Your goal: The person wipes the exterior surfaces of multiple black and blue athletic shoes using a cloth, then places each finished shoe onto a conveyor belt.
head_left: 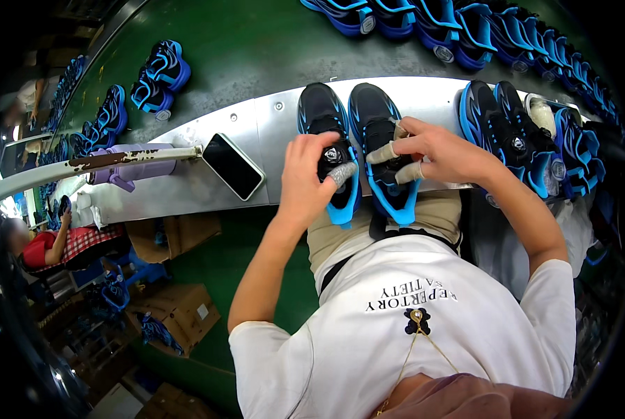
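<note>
Two black sneakers with blue trim lie side by side in front of me, toes pointing away. My left hand point(307, 174) is closed around the tongue of the left sneaker point(319, 105). Its thumb and fingers sit at a round black dial point(333, 155). Over the opening of the right sneaker point(372, 105), my right hand point(431, 150) has its fingers curled onto the tongue and collar. Pale coverings wrap several of its fingertips, and the left thumb has a greyish one. Whatever lies under the right fingers is partly hidden.
Left of the sneakers lies a phone point(234, 166) on the metal ledge point(270, 133), near a purple bottle point(138, 162) and a worn metal bar point(96, 162). More sneakers point(487, 126) stand at the right. Others line the green belt point(250, 56). A person point(54, 244) works at far left.
</note>
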Demonstrator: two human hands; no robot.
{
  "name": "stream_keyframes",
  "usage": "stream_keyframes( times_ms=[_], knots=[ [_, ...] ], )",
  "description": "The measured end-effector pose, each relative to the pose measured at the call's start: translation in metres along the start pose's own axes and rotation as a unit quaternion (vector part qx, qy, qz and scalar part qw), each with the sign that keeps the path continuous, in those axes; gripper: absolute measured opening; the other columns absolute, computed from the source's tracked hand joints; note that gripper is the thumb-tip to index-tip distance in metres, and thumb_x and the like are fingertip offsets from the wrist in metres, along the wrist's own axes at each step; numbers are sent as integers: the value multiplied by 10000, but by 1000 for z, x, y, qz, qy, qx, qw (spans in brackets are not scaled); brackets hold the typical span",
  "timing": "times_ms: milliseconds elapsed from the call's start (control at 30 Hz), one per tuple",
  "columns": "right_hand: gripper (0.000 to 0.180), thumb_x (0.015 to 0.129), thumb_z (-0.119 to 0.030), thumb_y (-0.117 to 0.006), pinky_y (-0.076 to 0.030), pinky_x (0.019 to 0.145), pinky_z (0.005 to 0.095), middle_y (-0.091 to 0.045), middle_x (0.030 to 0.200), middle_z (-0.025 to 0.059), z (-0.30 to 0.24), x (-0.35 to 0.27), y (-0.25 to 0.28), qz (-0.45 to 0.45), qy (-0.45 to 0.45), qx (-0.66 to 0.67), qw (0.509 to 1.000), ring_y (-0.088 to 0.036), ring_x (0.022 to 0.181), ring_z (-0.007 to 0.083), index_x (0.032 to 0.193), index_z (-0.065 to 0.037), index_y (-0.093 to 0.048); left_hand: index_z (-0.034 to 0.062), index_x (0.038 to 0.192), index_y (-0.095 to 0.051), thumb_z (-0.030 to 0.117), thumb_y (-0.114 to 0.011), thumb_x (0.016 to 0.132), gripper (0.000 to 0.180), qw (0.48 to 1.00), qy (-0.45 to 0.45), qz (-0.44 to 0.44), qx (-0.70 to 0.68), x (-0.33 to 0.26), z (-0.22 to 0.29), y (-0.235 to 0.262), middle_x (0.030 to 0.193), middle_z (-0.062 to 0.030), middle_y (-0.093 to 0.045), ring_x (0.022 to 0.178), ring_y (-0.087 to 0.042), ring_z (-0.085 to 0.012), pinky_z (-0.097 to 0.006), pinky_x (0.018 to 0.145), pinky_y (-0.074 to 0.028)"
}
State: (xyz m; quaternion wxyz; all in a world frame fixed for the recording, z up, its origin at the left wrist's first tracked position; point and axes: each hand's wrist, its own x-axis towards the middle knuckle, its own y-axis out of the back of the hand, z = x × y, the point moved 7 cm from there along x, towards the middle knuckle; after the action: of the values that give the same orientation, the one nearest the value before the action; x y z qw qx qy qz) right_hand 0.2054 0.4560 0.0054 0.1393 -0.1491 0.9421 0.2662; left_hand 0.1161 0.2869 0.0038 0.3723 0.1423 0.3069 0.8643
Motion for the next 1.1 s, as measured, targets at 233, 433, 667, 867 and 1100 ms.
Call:
stream_keyframes(
  times_ms=[233,433,667,867,1100],
  knots=[
    [283,795,-232,-727,-482,781,378,-581,923,105,0,2,3,105,126,-3,986,-602,859,294,1049,-112,-693,19,1150,-627,-60,-494,839,347,990,-8,3,-140,-28,37,-6,1108,-121,-622,891,-606,-220,-329,747,-500],
    [335,772,-155,-737,-473,802,367,-549,943,114,2,10,-2,40,39,-42,998,-578,929,279,1103,-131,-695,-50,1336,-426,-46,-377,892,447,726,353,-150,-571,-66,40,-102,1299,-174,-516,1046,-624,-285,-354,767,-548],
    [334,759,-162,-728,-472,758,358,-549,884,108,13,11,-4,43,86,-24,995,-584,870,278,1091,-134,-706,-50,1285,-456,61,-416,987,321,680,327,-49,-655,-59,30,-125,1277,-175,-538,1135,-598,-294,-349,859,-534],
    [342,752,-121,-723,-477,744,369,-536,878,100,9,11,2,37,170,11,985,-584,828,281,1092,-134,-696,-33,1291,-467,38,-396,979,328,686,342,-59,-640,-59,29,-127,1265,-190,-564,1148,-596,-288,-332,804,-562],
    [396,762,-48,-702,-472,848,355,-545,1043,125,14,7,-1,14,13,28,999,-572,973,282,1151,-118,-681,-28,1251,-500,17,-404,969,301,676,344,-49,-650,-59,29,-130,1233,-124,-564,1155,-593,-267,-328,768,-576]
  ],
)
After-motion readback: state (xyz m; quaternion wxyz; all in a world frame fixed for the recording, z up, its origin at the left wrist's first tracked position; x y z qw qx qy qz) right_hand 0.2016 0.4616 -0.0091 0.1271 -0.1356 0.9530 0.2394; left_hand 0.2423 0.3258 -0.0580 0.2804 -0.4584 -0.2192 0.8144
